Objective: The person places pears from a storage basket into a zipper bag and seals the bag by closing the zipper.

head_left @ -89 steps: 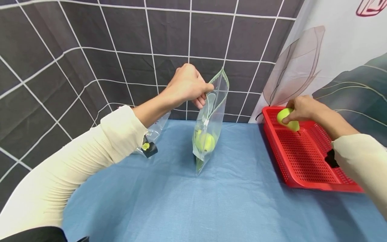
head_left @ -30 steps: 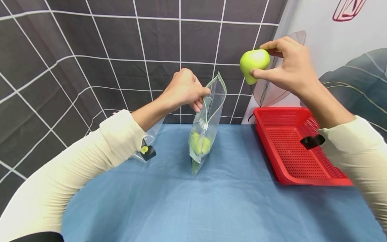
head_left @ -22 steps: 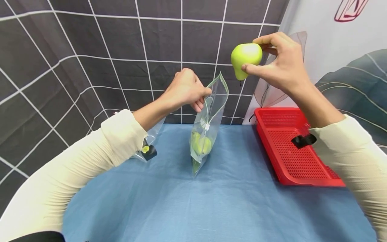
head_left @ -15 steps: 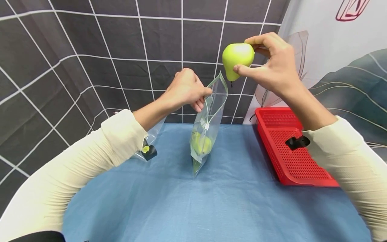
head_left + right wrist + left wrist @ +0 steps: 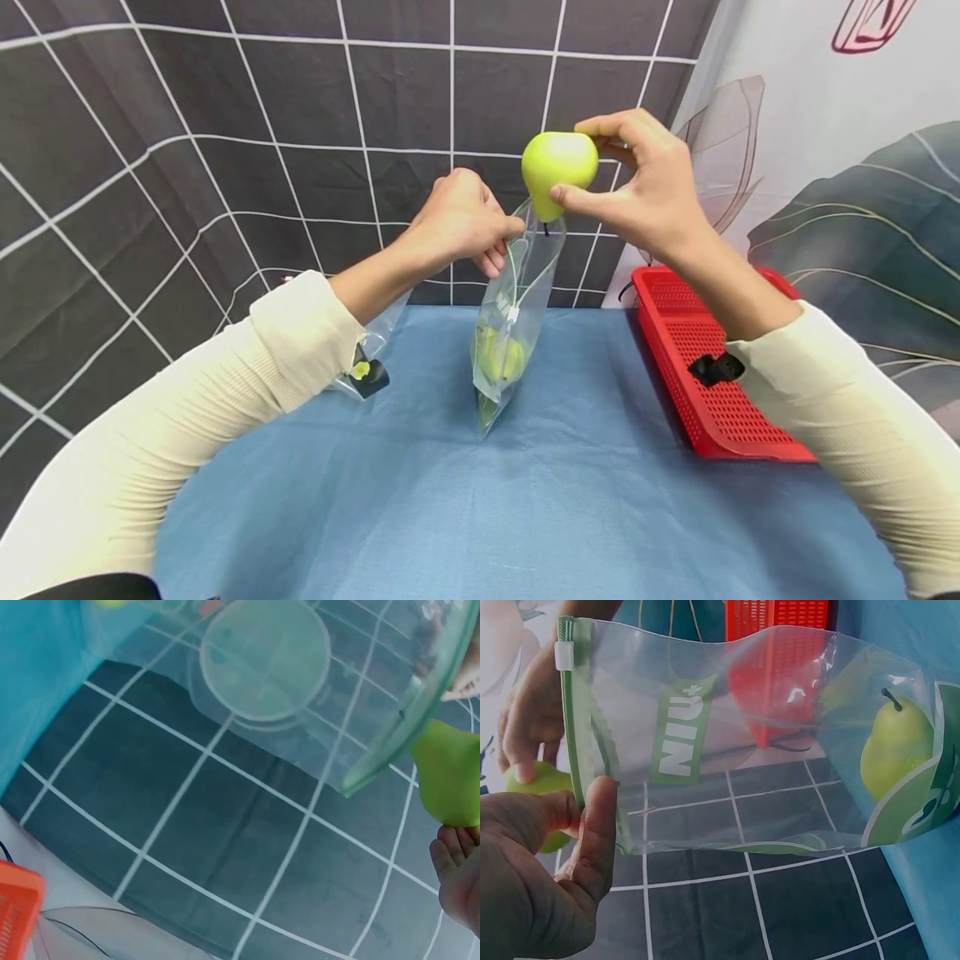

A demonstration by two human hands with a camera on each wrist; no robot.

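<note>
My left hand (image 5: pixel 468 221) pinches the top edge of a clear zip bag (image 5: pixel 517 283) and holds it upright with its mouth apart. Inside, at the bottom, lies a green pear (image 5: pixel 897 746); the bag has green trim and a white slider (image 5: pixel 565 656). Between thumb and fingers, my right hand (image 5: pixel 645 179) holds a second green pear (image 5: pixel 558 167), stem down. This pear's narrow end overlaps the bag's mouth in the head view. In the right wrist view the held pear (image 5: pixel 450 776) is right at the bag's green rim.
A red perforated basket (image 5: pixel 675 383) stands on the blue cloth (image 5: pixel 525 517) at the right. Another clear bag (image 5: pixel 382 329) lies behind the left forearm, beside a black piece (image 5: pixel 371 379) with a yellow spot. A dark gridded backdrop (image 5: pixel 405 92) rises behind.
My right hand has lifted the pear out of the red basket, carried it left and lowered it to the bag's mouth. The left hand keeps its hold on the bag.
</note>
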